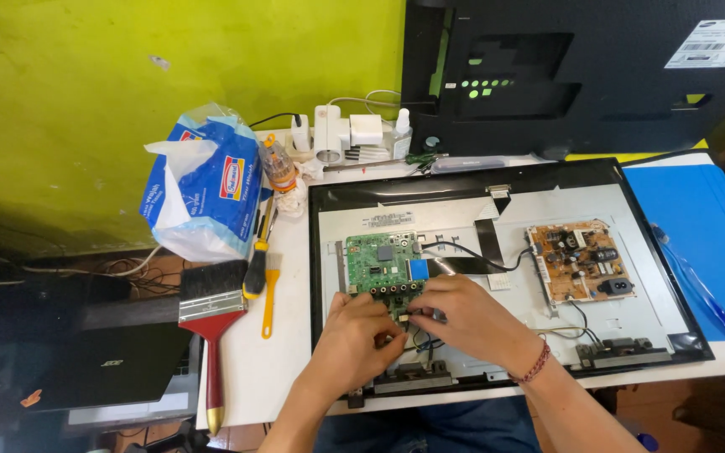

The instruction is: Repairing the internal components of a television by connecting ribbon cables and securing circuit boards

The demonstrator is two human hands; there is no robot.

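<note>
At the near edge of the white bench (287,369), both hands meet over the opened back of a flat television panel (631,189) that lies face down. The left hand (354,335) is curled, its fingers (388,315) bent in at the lower edge of the green circuit board (382,264). The right hand (463,315) comes in from the right, its fingers pinched on what looks like a small dark connector (419,315) at that same board edge; the view is too crowded to be sure what the left fingers grip. A braided red bracelet (534,363) circles the right wrist.

The green circuit board sits left of centre in the panel, with black wires (472,250) running right toward a brown power board (581,260). A blue mat (698,226) covers the bench's right end, with a blue pen (698,289) on it.

Near the bench's left edge lie a red-handled paintbrush (211,310) and a yellow-handled screwdriver (255,264). Behind them stands a blue and white plastic bag (207,184). At the far edge, against the yellow-green wall (127,84), sits a white power strip with plugs (337,130), and a black television back cover (581,75) leans upright at the far right.
</note>
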